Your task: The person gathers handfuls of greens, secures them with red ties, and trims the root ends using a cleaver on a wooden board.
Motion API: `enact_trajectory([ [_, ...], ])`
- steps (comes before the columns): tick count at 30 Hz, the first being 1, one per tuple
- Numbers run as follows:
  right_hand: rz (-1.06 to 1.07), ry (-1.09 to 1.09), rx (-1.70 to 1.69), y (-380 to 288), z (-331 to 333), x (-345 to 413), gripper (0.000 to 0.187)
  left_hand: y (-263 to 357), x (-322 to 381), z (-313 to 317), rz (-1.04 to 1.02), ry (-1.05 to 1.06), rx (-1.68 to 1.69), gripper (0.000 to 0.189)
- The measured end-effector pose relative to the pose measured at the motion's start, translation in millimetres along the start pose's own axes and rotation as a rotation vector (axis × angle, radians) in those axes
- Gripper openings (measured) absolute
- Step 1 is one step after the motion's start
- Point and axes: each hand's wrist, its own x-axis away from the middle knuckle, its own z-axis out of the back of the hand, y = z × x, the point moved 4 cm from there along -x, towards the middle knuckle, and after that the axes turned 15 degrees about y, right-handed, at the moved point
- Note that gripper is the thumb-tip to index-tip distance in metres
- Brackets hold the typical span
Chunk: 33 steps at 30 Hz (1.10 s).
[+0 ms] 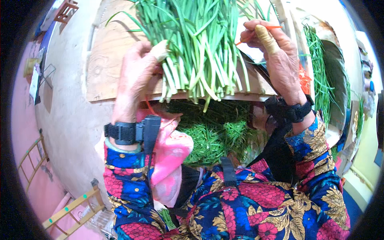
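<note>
A thick bunch of long green leafy stalks [198, 54], apparently Chinese chives, lies on a wooden board [105, 69] with its pale cut ends over the near edge. My left hand [139, 64] grips the bunch's left side. Its thumb wears a pale covering and rests against the outer stalks, while the fingers are partly hidden. Below that hand hangs a thin red strand [150, 106]; whether the hand holds it is unclear. To the right of the bunch, my raised right hand [276, 51] pinches an orange-red strip [274, 27] between covered thumb and fingers.
Trimmed green pieces [207, 144] lie below the board, beside a pink cloth [171, 144]. At right are red-orange strips [304, 79] and more long green stalks [319, 72]. Wooden ladder-like frames [75, 207] stand at lower left, a small wooden stool [66, 11] at upper left.
</note>
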Motion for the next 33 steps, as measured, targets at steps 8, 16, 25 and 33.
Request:
enact_trajectory([
  [8, 0.436, -0.255, 0.208, -43.8, -85.3, -18.8, 0.018, -10.1, 4.4, 1.7, -0.189, 0.183, 0.14, 0.016],
  [16, 0.816, -0.578, 0.484, -28.2, -159.5, -19.9, 0.018, -0.1, 11.0, 0.0, -0.351, 0.386, -0.087, 0.02],
  [25, 0.764, -0.697, 0.531, -24.6, -148.4, -28.8, 0.022, 6.4, 18.5, 4.7, -0.165, 0.219, 0.138, 0.033],
  [33, 0.544, -0.617, 0.401, -31.6, -144.9, -23.8, 0.007, 4.0, 20.8, 7.2, -0.158, 0.362, 0.078, 0.049],
])
